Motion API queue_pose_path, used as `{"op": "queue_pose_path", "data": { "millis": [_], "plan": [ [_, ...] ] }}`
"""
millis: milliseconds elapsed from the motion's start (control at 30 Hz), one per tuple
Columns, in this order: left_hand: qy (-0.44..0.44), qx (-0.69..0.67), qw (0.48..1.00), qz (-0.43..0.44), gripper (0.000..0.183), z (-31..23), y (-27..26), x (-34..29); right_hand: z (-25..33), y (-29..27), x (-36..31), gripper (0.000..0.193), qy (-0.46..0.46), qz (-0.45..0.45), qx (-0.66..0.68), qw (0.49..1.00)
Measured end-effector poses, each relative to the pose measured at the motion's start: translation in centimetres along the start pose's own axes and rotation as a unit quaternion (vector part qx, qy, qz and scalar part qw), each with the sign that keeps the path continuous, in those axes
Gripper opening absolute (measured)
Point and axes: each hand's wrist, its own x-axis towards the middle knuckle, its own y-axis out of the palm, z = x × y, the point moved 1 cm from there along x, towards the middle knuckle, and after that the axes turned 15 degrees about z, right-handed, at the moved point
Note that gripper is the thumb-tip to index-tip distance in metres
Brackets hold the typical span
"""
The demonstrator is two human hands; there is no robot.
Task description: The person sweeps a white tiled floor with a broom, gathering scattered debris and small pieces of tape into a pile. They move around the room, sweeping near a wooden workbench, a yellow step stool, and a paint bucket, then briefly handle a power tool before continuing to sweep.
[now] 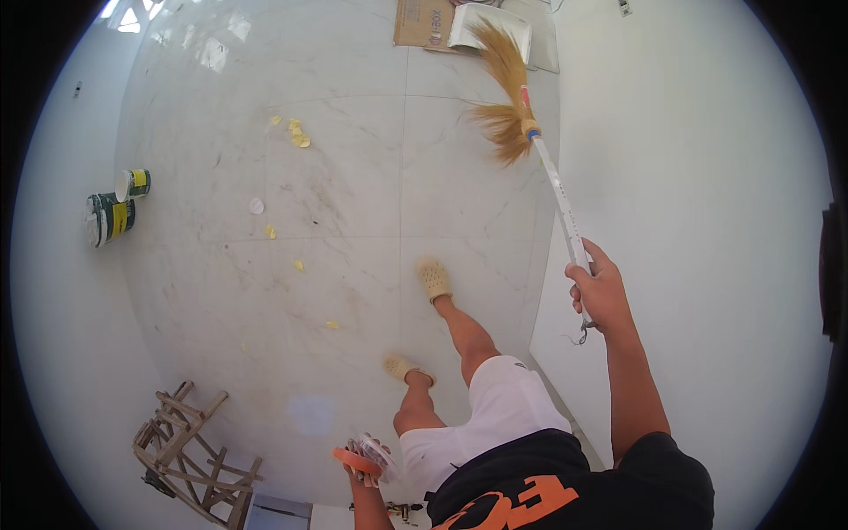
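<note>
So going left to right: paint cans (113, 210) are sitting by the wall, yellow scraps (299, 134) are lying across the floor (353, 221). Left hand (364, 464) is gripping an orange tape roll (356, 460) down low. Right hand (599, 296) is wrapped tight around the broom (539, 150) handle, bristles swinging well out ahead.

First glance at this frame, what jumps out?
The straw broom, raised over the pale tiled floor at upper right, held by its white handle in the right hand. Next, the yellow scraps strewn across the floor's middle. At the bottom edge, the left hand holds an orange roll of tape.
</note>
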Motion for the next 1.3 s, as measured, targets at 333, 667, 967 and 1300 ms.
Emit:
{"op": "queue_pose_path", "data": {
  "millis": [333,667,967,1300],
  "plan": [
    [-0.004,-0.017,0.995,-0.095,0.078,2.9,-2.1,-2.7,6.6,9.7,32.1,0.013,-0.010,0.122,0.008,0.993],
    [0.081,-0.064,0.994,-0.028,0.077,4.6,-3.4,-3.1,-3.0,7.9,15.5,0.063,-0.288,-0.033,-0.338,0.895],
    [0.158,-0.129,0.977,-0.057,0.075,14.6,-10.7,-6.8,-7.4,9.5,19.6,0.032,0.102,0.081,0.053,0.990],
    [0.235,-0.163,0.957,-0.048,0.090,25.6,-18.7,-14.0,9.2,36.6,25.2,0.029,0.012,0.412,0.251,0.876]
  ]
}}
